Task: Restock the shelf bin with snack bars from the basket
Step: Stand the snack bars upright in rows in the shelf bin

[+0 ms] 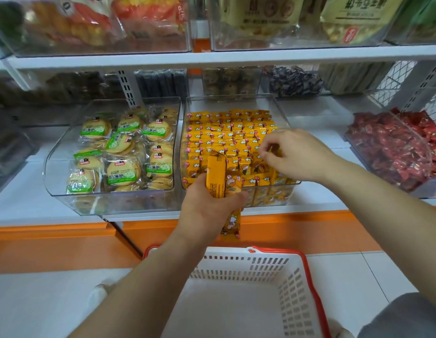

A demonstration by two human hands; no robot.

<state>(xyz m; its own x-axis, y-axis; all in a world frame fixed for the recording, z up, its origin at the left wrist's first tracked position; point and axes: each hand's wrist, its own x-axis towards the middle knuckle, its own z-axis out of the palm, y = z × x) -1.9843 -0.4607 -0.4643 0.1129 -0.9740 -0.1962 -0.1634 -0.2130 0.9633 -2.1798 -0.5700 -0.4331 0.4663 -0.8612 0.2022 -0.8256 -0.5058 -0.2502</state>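
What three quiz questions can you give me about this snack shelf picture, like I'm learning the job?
1. True or false: the left hand grips a bundle of yellow snack bars.
2. Pick one: what lies in the next bin, just left of the shelf bin that holds the yellow bars? A) drink cans B) round cookies in green-labelled packs C) apples
3. Fill the gap: the white basket on the floor has a ___ rim.

Key: 1 true; 2 B; 3 red.
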